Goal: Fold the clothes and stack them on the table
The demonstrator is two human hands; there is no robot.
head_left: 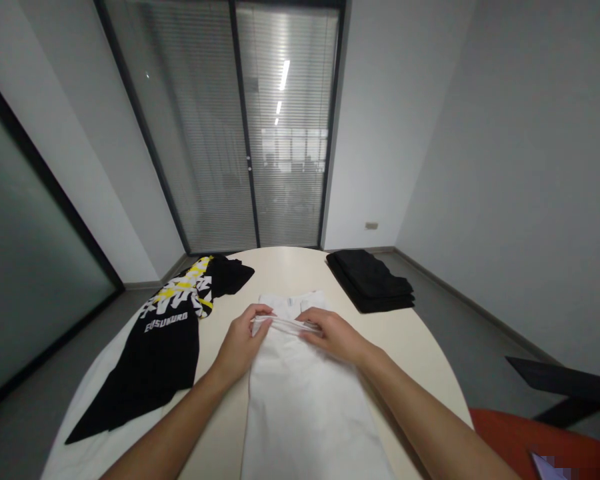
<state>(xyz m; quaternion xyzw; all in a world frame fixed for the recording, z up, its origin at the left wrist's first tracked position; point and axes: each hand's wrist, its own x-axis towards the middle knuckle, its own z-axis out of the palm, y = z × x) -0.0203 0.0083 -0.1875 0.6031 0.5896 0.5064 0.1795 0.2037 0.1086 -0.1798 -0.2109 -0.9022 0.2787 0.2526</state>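
Observation:
A white garment (pixel 305 400) lies lengthwise down the middle of the table, its far end with a small neck label pointing away from me. My left hand (pixel 245 338) pinches a gathered edge of the cloth on the left side. On the right side, my right hand (pixel 333 331) grips the same raised fold between thumb and fingers. The fold stretches between both hands, just short of the collar end. Beyond it the label area rests flat on the table.
A black printed shirt (pixel 160 360) with yellow and white pattern lies at the left, over white cloth (pixel 100 400). Folded black clothes (pixel 373 280) are stacked back right on the round table (pixel 430 360). A red chair (pixel 540 440) stands at lower right.

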